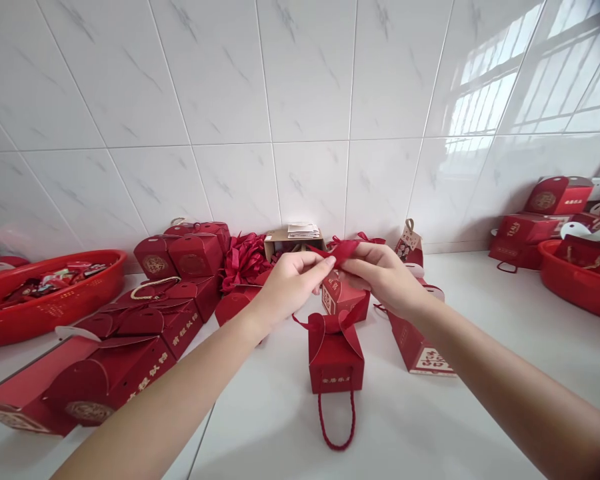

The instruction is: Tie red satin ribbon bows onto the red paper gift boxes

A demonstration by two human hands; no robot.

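Observation:
My left hand pinches a dark red ribbon between thumb and fingers. On the other side of the ribbon, my right hand is closed on it too. Both hands are raised over the counter, close together. Below them a small red gift box stands upright, with a ribbon at its top and its twisted cord handle hanging toward me. Another red box is just behind, partly hidden by my hands.
Red boxes fill the left side beside a red basket of small packets. A ribbon pile and a cardboard box sit near the tiled wall. At right are a fallen box and another basket.

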